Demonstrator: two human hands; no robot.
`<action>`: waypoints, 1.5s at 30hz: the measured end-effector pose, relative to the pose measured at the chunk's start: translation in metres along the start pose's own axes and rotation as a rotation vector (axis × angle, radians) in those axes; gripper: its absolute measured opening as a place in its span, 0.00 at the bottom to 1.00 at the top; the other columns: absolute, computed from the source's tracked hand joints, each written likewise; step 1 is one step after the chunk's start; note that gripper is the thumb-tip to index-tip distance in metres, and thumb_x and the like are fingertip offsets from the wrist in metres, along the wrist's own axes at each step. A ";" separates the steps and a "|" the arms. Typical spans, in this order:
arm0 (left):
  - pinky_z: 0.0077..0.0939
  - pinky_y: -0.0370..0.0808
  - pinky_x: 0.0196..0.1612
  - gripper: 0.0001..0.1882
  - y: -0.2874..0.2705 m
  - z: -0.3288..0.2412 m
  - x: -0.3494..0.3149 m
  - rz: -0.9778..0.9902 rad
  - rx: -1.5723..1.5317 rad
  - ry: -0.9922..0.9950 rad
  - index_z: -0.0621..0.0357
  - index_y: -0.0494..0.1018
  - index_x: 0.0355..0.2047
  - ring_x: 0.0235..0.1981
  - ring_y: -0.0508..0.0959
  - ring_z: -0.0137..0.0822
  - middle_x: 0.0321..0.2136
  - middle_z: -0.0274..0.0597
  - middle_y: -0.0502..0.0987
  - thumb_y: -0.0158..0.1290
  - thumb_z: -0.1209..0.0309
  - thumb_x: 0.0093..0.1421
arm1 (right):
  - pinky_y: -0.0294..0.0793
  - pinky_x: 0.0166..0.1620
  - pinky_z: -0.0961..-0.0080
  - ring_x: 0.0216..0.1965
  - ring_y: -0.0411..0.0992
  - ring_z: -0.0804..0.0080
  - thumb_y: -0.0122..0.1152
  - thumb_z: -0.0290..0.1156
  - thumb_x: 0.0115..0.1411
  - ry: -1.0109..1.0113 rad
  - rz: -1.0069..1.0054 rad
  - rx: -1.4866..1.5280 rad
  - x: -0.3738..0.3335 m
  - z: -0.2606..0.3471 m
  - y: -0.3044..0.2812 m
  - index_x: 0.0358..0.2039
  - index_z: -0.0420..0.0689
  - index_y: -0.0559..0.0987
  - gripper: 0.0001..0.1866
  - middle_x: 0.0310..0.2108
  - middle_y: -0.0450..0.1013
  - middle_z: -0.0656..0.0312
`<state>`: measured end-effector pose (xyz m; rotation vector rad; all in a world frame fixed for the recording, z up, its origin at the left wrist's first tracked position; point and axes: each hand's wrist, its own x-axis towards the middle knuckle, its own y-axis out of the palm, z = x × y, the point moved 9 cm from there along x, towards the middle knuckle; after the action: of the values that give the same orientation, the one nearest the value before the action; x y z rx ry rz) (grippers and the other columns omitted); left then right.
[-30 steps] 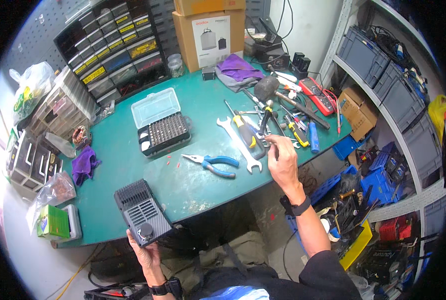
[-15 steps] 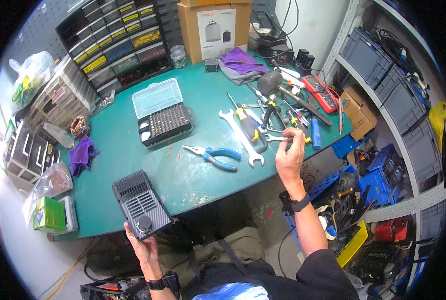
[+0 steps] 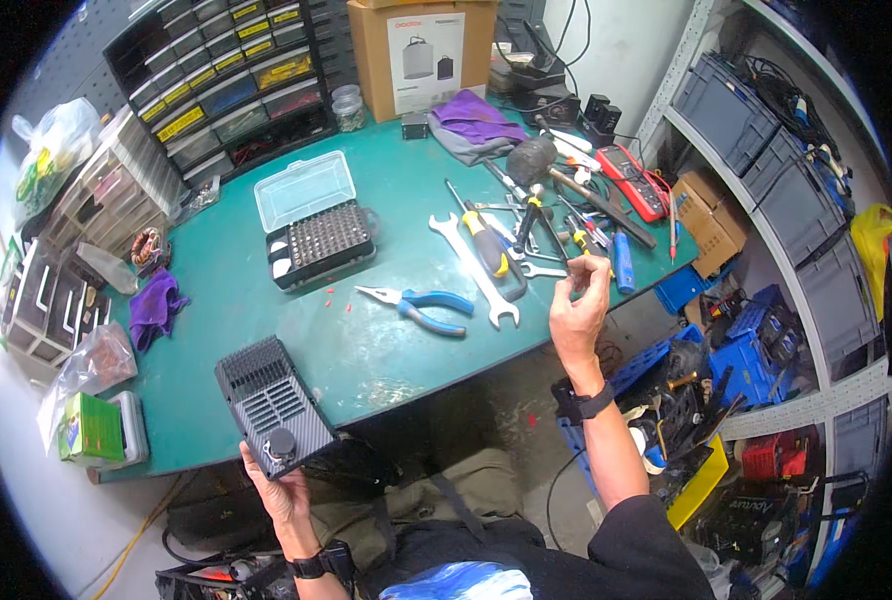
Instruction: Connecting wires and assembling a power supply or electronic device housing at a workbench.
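Note:
My left hand (image 3: 278, 492) grips the lower end of a black ribbed housing (image 3: 272, 400) with slotted vents and a round black knob, tilted over the table's near edge. My right hand (image 3: 580, 308) is raised at the right near edge, thumb and fingers curled into a pinch; anything between the fingertips is too small to make out. Close to it lie a small wrench (image 3: 541, 270) and a blue cylinder (image 3: 623, 262). Blue-handled long-nose pliers (image 3: 421, 308) and a large open-end wrench (image 3: 474, 268) rest between my two hands.
An open bit case (image 3: 321, 245) stands mid-table behind the pliers. A rubber mallet (image 3: 533, 160) and a red multimeter (image 3: 631, 183) lie in the tool pile at right. Drawer cabinets (image 3: 231, 90) line the back left. Metal shelving (image 3: 766, 190) flanks the right side.
The whole view has shifted slightly, moving the table's things a little left in the picture. Both hands keep nearly the same pose, the left still holding the black housing.

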<state>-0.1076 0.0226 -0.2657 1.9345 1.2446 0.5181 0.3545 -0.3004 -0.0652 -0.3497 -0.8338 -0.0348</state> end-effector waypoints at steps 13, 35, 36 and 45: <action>0.41 0.81 0.60 0.27 -0.009 -0.001 0.002 0.167 -0.081 -0.036 0.45 0.70 0.65 0.56 0.79 0.38 0.58 0.38 0.77 0.61 0.56 0.68 | 0.68 0.38 0.71 0.33 0.66 0.68 0.52 0.16 0.59 -0.002 0.029 0.086 0.000 -0.007 0.004 0.41 0.39 0.72 0.10 0.34 0.64 0.58; 0.26 0.86 0.46 0.13 0.107 -0.007 -0.014 0.022 -0.058 0.025 0.55 0.71 0.42 0.40 0.86 0.32 0.41 0.42 0.84 0.62 0.83 0.64 | 0.69 0.40 0.70 0.33 0.66 0.68 0.56 0.15 0.60 -0.038 0.131 -0.027 0.000 -0.008 0.012 0.40 0.38 0.74 0.08 0.33 0.66 0.59; 0.26 0.87 0.46 0.13 0.111 -0.008 -0.016 0.024 -0.080 0.024 0.56 0.72 0.43 0.40 0.86 0.32 0.41 0.43 0.84 0.62 0.83 0.64 | 0.69 0.40 0.71 0.33 0.66 0.68 0.57 0.16 0.61 -0.035 0.134 -0.018 0.000 -0.011 0.013 0.40 0.38 0.74 0.08 0.33 0.67 0.59; 0.29 0.85 0.53 0.21 0.074 -0.032 -0.017 -0.106 -0.168 -0.019 0.57 0.71 0.59 0.49 0.84 0.34 0.52 0.40 0.82 0.60 0.63 0.71 | 0.70 0.39 0.72 0.33 0.67 0.70 0.59 0.17 0.61 -0.040 0.145 -0.061 0.004 -0.014 0.017 0.41 0.38 0.75 0.08 0.33 0.68 0.60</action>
<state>-0.0939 0.0022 -0.1868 1.7203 1.2425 0.5307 0.3702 -0.2887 -0.0757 -0.4685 -0.8461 0.0823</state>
